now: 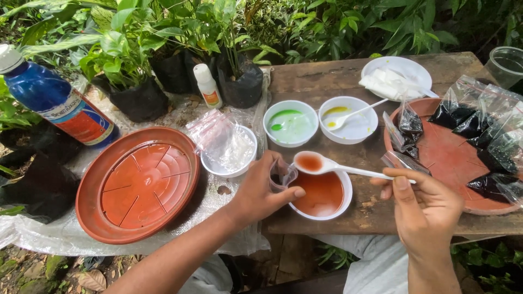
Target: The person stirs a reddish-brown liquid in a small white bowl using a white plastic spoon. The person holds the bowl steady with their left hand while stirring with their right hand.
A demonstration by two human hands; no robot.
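My left hand [260,191] pinches a small clear plastic bag [282,174] open beside a white bowl of reddish-orange liquid [323,195]. My right hand [427,209] holds a white plastic spoon [327,165] by its handle. The spoon's bowl is full of the red liquid and sits level at the mouth of the bag, above the bowl's rim.
A white bowl with green liquid [290,123] and one with yellow liquid [348,118] stand behind. An empty terracotta saucer [137,184] lies left. Another saucer [436,152] at the right holds several dark filled bags. A bowl of empty bags [227,149], a blue bottle [57,103], potted plants [136,81].
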